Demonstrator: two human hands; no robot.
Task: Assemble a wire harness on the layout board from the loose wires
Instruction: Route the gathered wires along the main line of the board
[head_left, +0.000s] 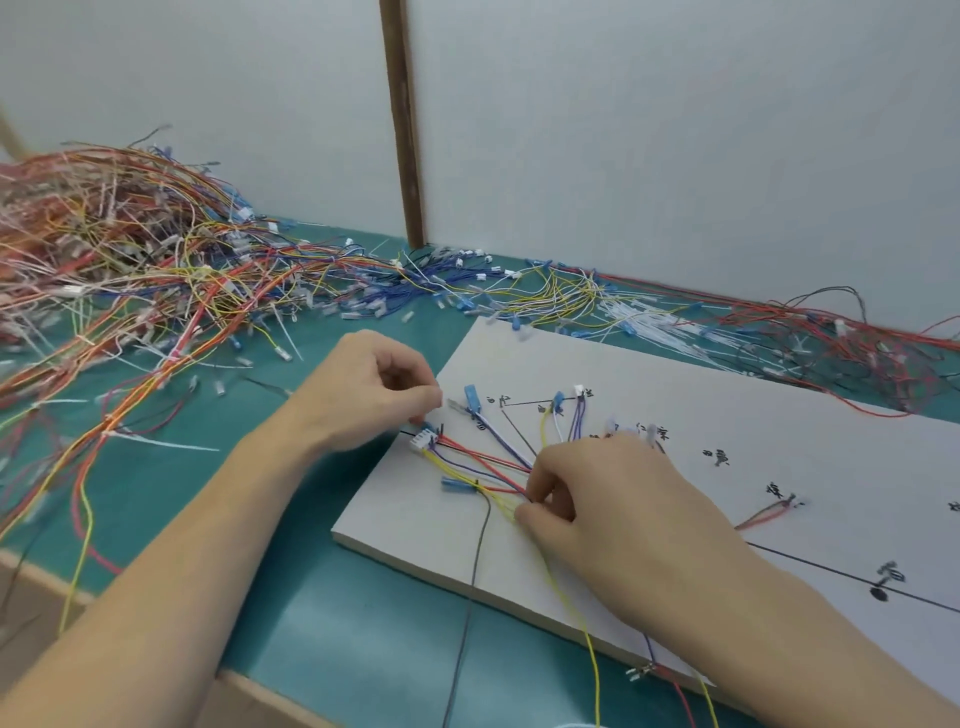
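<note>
The white layout board (779, 467) lies on the green table, marked with black lines and characters. Red, yellow, blue and purple wires fan out across its left end from a white multi-pin connector (422, 441). My left hand (374, 387) hovers at the board's left corner with curled fingers, pinching a wire end right above the connector. My right hand (608, 499) rests on the board and pinches the gathered wire bundle (498, 467) where the strands meet. A blue terminal (470, 395) and other terminals sit at marked spots further back. A yellow wire (589, 644) and a grey wire (475, 571) trail off the front edge.
A big tangled heap of loose wires (130, 249) covers the table's left side, and more wires (597, 296) run along the wall behind the board. A brown post (401, 119) stands against the white wall. The table's wooden front edge (270, 696) is near.
</note>
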